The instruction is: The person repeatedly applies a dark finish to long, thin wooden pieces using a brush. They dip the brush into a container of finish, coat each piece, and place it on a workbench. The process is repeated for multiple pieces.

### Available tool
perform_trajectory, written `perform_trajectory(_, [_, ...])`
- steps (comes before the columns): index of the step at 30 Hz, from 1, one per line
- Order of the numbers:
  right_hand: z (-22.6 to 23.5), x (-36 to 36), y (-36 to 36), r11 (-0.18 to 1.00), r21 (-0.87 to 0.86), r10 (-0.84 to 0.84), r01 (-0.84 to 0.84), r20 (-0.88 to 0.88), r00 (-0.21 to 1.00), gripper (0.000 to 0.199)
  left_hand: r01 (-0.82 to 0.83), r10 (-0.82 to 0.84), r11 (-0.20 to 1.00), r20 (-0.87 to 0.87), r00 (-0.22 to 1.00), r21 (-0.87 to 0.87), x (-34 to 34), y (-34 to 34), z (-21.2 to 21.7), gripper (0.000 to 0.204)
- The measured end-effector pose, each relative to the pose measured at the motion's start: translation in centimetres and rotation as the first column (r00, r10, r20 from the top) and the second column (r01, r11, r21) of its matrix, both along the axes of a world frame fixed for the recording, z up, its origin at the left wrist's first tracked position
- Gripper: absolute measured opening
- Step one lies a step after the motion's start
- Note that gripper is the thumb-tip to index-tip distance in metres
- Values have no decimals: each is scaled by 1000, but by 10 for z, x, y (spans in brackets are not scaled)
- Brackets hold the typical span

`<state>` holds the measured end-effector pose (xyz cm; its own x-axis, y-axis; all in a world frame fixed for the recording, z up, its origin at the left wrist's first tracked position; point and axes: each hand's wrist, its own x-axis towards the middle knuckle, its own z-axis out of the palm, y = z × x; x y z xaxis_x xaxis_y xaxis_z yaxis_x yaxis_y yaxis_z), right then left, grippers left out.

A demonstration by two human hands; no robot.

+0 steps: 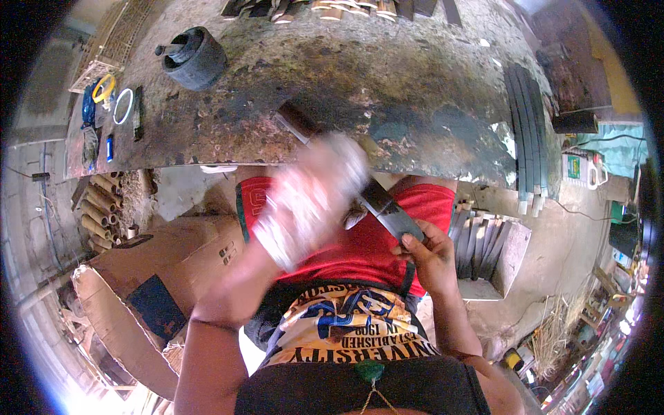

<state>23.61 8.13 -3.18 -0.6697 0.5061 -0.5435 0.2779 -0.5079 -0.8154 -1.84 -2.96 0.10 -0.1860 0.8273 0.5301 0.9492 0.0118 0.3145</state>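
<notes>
Gripping a dark strip [391, 211] at its near end, the right hand [432, 259] has fingers clenched on it; the blurred, wrapped left hand [311, 197] grips midway. Strip looks stiff, light, possibly sharp-edged.

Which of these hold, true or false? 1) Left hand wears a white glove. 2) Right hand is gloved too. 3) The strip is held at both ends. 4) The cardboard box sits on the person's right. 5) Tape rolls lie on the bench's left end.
1) True: the left hand is in a whitish glove, motion-blurred.
2) False: the right hand is bare.
3) False: the right hand grips the dark strip near one end; the left is midway along it.
4) False: the cardboard box is on the left.
5) True: tape rolls lie there on the workbench.
</notes>
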Motion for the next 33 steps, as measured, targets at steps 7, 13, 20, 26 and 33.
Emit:
perform_trajectory(7, [-12,2,13,923,-377,-84,72,-16,996,28,-132,150,976,94,984,-172,14,-20,-43,19])
perform_trajectory(13, [-12,2,26,951,-296,-100,88,-25,995,27,-323,290,946,471,833,-13,-126,-37,-64,25])
perform_trajectory(20, [106,-38,135,685,717,-95,130,-89,991,24,-393,386,919,222,896,-9,-121,-46,-46,24])
perform_trajectory(26, [163,-186,202,666,737,194,116,-321,927,37,-428,286,904,744,604,1,-84,-54,-16,33])
perform_trajectory(33, [106,-296,186,267,831,478,-488,326,816,56,-506,387,862,593,706,40,-83,-64,7,27])
